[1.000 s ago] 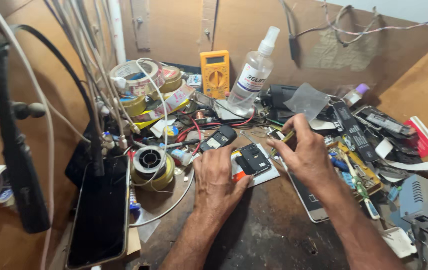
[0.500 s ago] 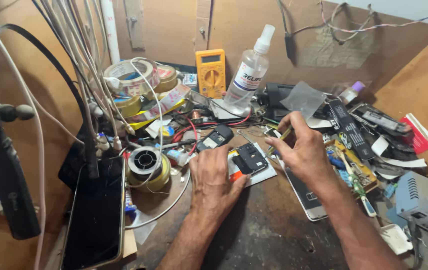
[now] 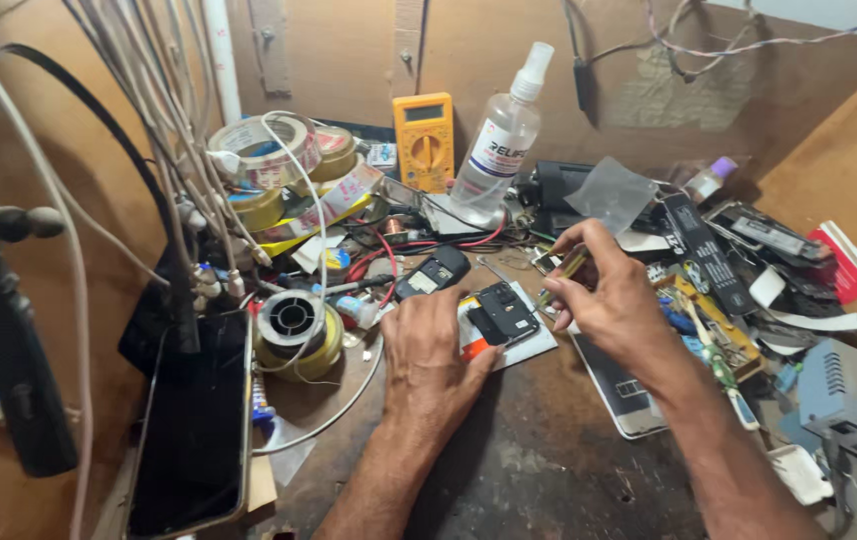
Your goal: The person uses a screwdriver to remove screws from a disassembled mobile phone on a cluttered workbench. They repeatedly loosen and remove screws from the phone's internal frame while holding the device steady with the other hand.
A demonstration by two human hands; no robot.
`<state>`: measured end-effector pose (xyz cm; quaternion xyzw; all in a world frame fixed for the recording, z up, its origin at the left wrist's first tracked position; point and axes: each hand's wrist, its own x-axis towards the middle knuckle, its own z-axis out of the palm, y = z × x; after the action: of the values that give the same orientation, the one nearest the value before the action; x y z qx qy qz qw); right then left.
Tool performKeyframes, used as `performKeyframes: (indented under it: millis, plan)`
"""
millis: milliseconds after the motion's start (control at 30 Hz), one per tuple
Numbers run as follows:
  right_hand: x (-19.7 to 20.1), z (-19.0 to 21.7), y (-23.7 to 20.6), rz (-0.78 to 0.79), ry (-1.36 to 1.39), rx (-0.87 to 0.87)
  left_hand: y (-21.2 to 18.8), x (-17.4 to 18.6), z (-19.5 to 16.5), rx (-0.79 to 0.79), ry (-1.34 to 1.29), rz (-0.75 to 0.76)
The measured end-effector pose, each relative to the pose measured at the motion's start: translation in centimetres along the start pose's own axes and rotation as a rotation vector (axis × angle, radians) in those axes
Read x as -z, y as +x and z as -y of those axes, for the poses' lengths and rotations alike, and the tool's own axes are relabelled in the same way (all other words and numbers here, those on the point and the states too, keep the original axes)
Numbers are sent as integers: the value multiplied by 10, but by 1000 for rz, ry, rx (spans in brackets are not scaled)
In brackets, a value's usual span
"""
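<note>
Two bare hands work at a cluttered wooden bench (image 3: 549, 470), both forearms reaching in from the bottom edge. Nearest on the left, a dark-screened phone (image 3: 194, 430) lies face up by the bench edge. The left hand (image 3: 434, 355) rests palm down, its fingers flat and loosely spread, fingertips pressing the near side of a small black phone part (image 3: 502, 312) that sits on a white and orange card (image 3: 509, 345) at the middle of the bench. The right hand (image 3: 614, 295) hovers just right of that part, thumb and forefinger pinched shut on a thin yellowish tool (image 3: 561, 277) tilted down toward it. Under the right wrist lies a white phone (image 3: 629, 400). A solder spool (image 3: 294, 325) stands left of the hands. Farther back stand a yellow multimeter (image 3: 425, 140) and a clear spray bottle (image 3: 502, 135) near the wall
</note>
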<state>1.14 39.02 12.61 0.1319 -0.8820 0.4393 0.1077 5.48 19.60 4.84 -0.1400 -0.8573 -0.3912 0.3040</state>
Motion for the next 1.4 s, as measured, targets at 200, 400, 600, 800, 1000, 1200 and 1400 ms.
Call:
performKeyframes:
  millis: [200,400,600,800,1000,1200,1400]
  plan:
    - [-8,5,-1,-107,-218,41,-1,1,3,-22,-3,-11]
    - [-7,2,1,-16,77,-32,1,-1,4,-6,21,15]
    - [-7,5,-10,-110,-122,-91,0,0,1,-11,34,-4]
    - [-8,-1,-2,-43,-22,28,-2,0,2,-60,-16,-47]
    - [-20,-10,-2,-138,-146,-67,-1,2,-1,-2,-5,7]
    - [17,-11,-15,-273,166,39,-5,8,-6,-4,-4,6]
    - [78,-45,-43,-175,8,-171,-1,6,-10,7,8,22]
